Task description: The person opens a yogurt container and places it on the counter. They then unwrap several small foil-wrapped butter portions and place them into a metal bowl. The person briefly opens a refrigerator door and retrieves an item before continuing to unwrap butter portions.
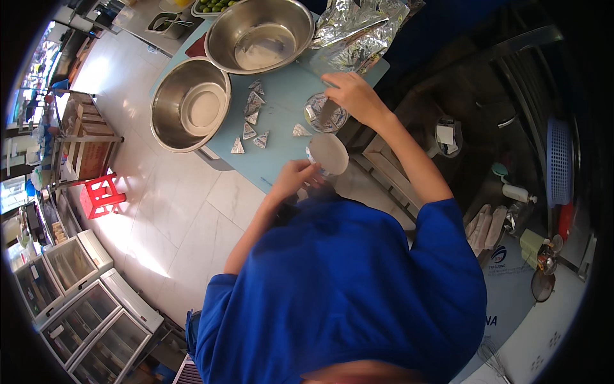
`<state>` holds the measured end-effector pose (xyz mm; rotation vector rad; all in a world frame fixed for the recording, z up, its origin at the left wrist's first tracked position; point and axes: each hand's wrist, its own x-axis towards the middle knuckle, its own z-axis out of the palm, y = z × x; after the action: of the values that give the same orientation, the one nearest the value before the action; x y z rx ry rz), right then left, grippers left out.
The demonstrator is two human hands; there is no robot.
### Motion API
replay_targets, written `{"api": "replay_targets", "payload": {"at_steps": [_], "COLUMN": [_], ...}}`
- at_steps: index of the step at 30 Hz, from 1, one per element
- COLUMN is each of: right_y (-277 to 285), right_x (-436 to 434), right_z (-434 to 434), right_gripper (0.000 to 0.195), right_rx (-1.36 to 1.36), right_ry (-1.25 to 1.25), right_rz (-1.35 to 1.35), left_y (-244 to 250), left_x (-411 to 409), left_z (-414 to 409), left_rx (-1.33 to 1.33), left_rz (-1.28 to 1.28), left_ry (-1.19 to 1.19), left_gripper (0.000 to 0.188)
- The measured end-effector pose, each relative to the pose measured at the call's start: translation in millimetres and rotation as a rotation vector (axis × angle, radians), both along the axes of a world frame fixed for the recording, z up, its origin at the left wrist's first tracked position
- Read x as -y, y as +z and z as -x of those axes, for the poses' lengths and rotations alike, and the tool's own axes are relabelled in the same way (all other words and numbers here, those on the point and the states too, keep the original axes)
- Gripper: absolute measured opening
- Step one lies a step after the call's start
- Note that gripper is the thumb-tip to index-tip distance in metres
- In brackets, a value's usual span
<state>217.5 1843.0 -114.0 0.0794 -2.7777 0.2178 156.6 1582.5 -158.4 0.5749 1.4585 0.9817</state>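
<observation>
My left hand [298, 176] holds a shallow round cardboard lid [328, 152] near the table's front edge, its pale inside facing up. My right hand [356, 96] hovers over a round pack [326, 113] of foil-wrapped triangular cheese portions, thumb and forefinger apart. A grey patch lies below those fingers; whether it is a shadow or something held cannot be told. One loose foil wedge [301, 130] rests just left of the pack. Several more foil wedges [254, 108] are scattered farther left on the pale blue-green tabletop [280, 105].
Two steel bowls [192, 105] [259, 36] stand at the table's left and far side. Crumpled silver foil packaging [360, 33] lies at the far right. Green fruit [213, 6] fills a container behind. A red plastic stool [102, 196] and glass-topped freezers [91, 312] stand across the floor at left.
</observation>
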Motion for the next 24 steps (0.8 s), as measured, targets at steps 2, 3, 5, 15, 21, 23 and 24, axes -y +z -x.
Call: {"api": "replay_targets", "payload": {"at_steps": [2,3,5,15,21,23,24], "right_y": [16,21,24,-6,-10,-9,-8], "right_x": [-1,-1,-1,17,28,30,32], "right_z": [-6,-9,-15,-28,3,18,25], "right_gripper": [0.01,0.008,0.007,0.007,0.006,0.006,0.007], "right_rx": [0.007,0.01,-0.059,-0.246,-0.469,-0.475,-0.456], "right_ry": [-0.048,-0.076,-0.187,-0.631,-0.535,-0.446,-0.435], "right_rz": [0.074,0.11,0.237,0.846,0.712,0.654,0.697], "left_y": [3,6,5,1,20,35,38], "left_x": [5,7,13,46,55,51,50], "left_z": [9,16,35,103,75,61,58], "left_rx": [0.01,0.014,-0.023,-0.531,-0.916,-0.922,-0.897], "left_rz": [-0.001,-0.002,0.016,0.136,0.102,0.065,0.052], "left_ry": [0.062,0.088,0.155,0.415,0.57,0.607,0.618], "left_gripper": [0.033,0.032,0.03,0.026,0.021,0.02,0.019]}}
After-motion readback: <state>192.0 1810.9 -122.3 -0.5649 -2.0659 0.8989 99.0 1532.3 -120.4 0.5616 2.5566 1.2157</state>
